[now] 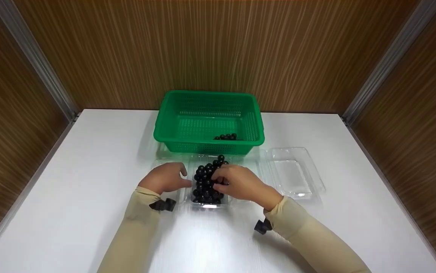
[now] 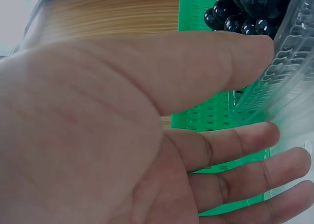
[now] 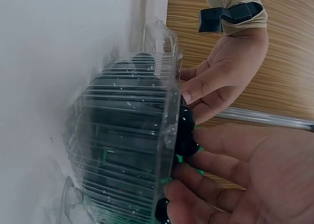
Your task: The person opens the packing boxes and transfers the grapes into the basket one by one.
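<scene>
A bunch of shiny black grapes (image 1: 203, 182) fills a clear plastic clamshell box (image 1: 209, 206) in the middle of the table. My right hand (image 1: 240, 182) reaches over the box from the right, fingers bent down into the bunch. In the right wrist view, its thumb and fingers pinch grapes (image 3: 185, 136) standing above the rim. My left hand (image 1: 166, 178) is at the box's left side, thumb toward the rim. Its fingers extend loosely apart in the left wrist view, with nothing held in the palm.
Right behind the box stands a green plastic basket (image 1: 209, 142) with a few more black grapes (image 1: 227, 137) near its front wall. An open clear clamshell (image 1: 293, 174) lies at the right. Wood-patterned panels (image 1: 218, 49) border the white table (image 1: 70, 182).
</scene>
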Demonstrator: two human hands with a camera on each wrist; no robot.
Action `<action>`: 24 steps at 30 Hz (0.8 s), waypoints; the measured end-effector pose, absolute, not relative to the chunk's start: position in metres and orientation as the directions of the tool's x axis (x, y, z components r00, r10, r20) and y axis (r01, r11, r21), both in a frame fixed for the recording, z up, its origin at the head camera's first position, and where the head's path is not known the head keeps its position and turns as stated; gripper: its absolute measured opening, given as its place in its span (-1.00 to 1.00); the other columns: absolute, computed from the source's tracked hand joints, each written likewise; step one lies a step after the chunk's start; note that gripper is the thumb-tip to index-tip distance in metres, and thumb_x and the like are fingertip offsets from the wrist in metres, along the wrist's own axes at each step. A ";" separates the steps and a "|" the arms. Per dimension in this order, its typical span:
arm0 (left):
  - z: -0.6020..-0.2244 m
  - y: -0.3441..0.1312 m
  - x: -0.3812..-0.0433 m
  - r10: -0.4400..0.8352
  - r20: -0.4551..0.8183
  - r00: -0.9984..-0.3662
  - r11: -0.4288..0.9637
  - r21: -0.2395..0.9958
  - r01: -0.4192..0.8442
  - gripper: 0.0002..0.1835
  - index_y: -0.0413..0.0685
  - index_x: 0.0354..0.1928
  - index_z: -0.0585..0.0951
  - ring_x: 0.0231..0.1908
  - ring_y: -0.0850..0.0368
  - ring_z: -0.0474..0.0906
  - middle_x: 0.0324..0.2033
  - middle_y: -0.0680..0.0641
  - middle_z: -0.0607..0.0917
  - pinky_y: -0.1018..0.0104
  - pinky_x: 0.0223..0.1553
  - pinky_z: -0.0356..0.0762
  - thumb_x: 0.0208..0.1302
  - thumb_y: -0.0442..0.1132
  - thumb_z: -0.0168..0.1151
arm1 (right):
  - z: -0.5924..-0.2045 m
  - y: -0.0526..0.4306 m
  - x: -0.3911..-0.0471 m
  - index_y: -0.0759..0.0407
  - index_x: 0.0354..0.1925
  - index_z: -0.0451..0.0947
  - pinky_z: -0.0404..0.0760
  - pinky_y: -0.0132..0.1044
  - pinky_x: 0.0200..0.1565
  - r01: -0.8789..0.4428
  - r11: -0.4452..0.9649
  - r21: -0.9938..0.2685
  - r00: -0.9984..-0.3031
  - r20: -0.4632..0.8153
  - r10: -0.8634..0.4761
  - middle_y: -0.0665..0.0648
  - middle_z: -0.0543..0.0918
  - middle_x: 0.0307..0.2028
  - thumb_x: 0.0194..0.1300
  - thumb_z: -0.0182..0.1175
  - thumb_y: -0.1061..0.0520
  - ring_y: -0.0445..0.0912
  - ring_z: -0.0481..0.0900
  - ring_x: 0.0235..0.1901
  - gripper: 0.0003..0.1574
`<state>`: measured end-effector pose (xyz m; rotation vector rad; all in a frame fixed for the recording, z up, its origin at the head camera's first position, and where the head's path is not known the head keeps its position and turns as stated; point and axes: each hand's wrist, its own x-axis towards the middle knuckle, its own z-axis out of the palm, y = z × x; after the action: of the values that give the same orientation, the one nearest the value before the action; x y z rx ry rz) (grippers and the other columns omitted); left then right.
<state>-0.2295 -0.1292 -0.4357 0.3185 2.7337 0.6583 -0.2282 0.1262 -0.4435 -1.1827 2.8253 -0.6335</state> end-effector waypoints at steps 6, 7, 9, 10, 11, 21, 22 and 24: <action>-0.434 -0.128 -0.230 0.292 -0.255 -0.922 0.869 0.473 0.144 -0.55 -0.15 0.04 0.66 0.01 -0.07 0.63 0.03 -0.14 0.72 -0.07 0.04 0.59 0.30 0.05 0.36 | -0.445 0.125 -0.230 0.10 -0.13 0.77 0.67 -0.10 -0.10 -0.700 0.617 -0.360 -0.693 0.132 -0.709 0.00 0.75 -0.18 0.35 0.39 0.06 -0.10 0.67 -0.18 -0.82; -0.434 -0.128 -0.230 0.289 -0.258 -0.922 0.870 0.473 0.141 -0.52 -0.16 0.08 0.65 0.03 -0.08 0.63 0.06 -0.15 0.71 -0.07 0.06 0.58 0.30 0.06 0.37 | -0.444 0.125 -0.230 0.10 -0.13 0.77 0.67 -0.10 -0.10 -0.703 0.614 -0.359 -0.690 0.132 -0.712 0.01 0.75 -0.18 0.35 0.39 0.07 -0.09 0.67 -0.18 -0.83; -0.434 -0.128 -0.230 0.280 -0.263 -0.923 0.869 0.478 0.127 -0.45 -0.17 0.17 0.60 0.08 -0.11 0.61 0.14 -0.19 0.68 -0.08 0.09 0.57 0.30 0.06 0.37 | -0.443 0.124 -0.230 0.11 -0.14 0.77 0.67 -0.10 -0.09 -0.712 0.607 -0.352 -0.681 0.134 -0.720 0.02 0.75 -0.19 0.35 0.38 0.09 -0.09 0.68 -0.18 -0.84; -0.434 -0.128 -0.230 0.277 -0.264 -0.924 0.867 0.483 0.122 -0.42 -0.17 0.22 0.57 0.11 -0.11 0.60 0.17 -0.20 0.67 -0.09 0.11 0.56 0.30 0.05 0.38 | -0.443 0.124 -0.231 0.11 -0.14 0.78 0.67 -0.10 -0.09 -0.716 0.604 -0.351 -0.677 0.134 -0.724 0.02 0.75 -0.19 0.35 0.38 0.10 -0.09 0.68 -0.18 -0.85; -0.434 -0.127 -0.230 0.275 -0.262 -0.925 0.864 0.490 0.118 -0.39 -0.17 0.25 0.54 0.12 -0.12 0.60 0.18 -0.21 0.66 -0.10 0.11 0.55 0.29 0.05 0.38 | -0.443 0.124 -0.231 0.11 -0.15 0.78 0.66 -0.10 -0.11 -0.717 0.603 -0.349 -0.675 0.132 -0.726 0.02 0.75 -0.21 0.35 0.38 0.10 -0.09 0.67 -0.19 -0.85; -0.435 -0.126 -0.231 0.299 -0.231 -0.926 0.835 0.533 0.137 -0.36 -0.17 0.29 0.48 -0.11 0.01 0.62 -0.17 -0.08 0.69 -0.05 0.02 0.58 0.26 -0.05 0.43 | -0.443 0.123 -0.235 0.07 -0.26 0.74 0.57 -0.26 -0.32 -0.710 0.622 -0.331 -0.690 0.146 -0.709 -0.09 0.67 -0.41 0.30 0.37 0.10 -0.22 0.55 -0.41 -0.92; -0.435 -0.126 -0.231 0.300 -0.229 -0.926 0.835 0.532 0.139 -0.36 -0.17 0.29 0.48 -0.12 0.01 0.62 -0.18 -0.07 0.68 -0.05 0.02 0.58 0.26 -0.05 0.43 | -0.443 0.123 -0.236 0.07 -0.26 0.73 0.57 -0.26 -0.33 -0.710 0.623 -0.330 -0.690 0.149 -0.708 -0.09 0.67 -0.42 0.30 0.36 0.10 -0.22 0.55 -0.42 -0.92; -0.434 -0.126 -0.230 0.299 -0.232 -0.926 0.836 0.531 0.137 -0.36 -0.17 0.30 0.48 -0.10 0.00 0.62 -0.16 -0.09 0.69 -0.06 0.03 0.58 0.27 -0.05 0.43 | -0.441 0.124 -0.237 0.08 -0.28 0.72 0.57 -0.27 -0.35 -0.712 0.619 -0.332 -0.689 0.160 -0.707 -0.08 0.68 -0.45 0.29 0.37 0.09 -0.22 0.57 -0.44 -0.92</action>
<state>-0.2301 -0.1259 -0.4340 0.3302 2.7098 0.7506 -0.2372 0.1237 -0.4414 -1.2441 2.8387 -0.5916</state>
